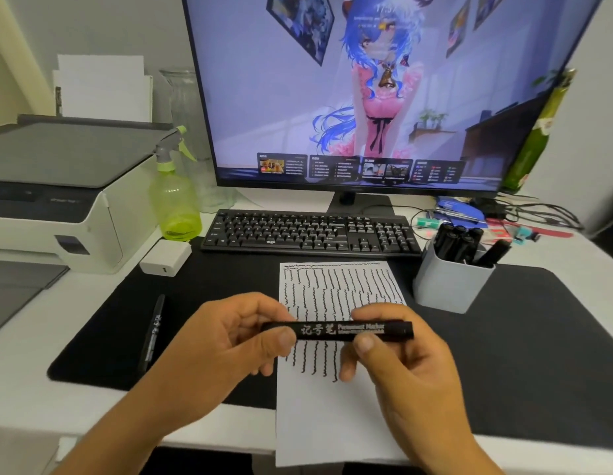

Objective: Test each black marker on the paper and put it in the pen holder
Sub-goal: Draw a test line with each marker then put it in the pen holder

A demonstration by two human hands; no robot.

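A black marker (346,331) with white lettering lies level above the paper, held at both ends. My left hand (229,341) pinches its left end between thumb and fingers. My right hand (397,365) pinches the right part, near the cap end. Under it lies the white paper (335,416), covered with several wavy black test lines on its upper half. A grey-white pen holder (449,286) stands right of the paper with several black markers (459,241) in it. One more black marker (153,332) lies on the mat at the left.
A black desk mat (524,354) covers the desk. Behind it sit a black keyboard (308,233) and a monitor (366,90). A green spray bottle (174,200), a white charger (166,257) and a printer (55,197) stand left; cables and small items (496,217) clutter the back right.
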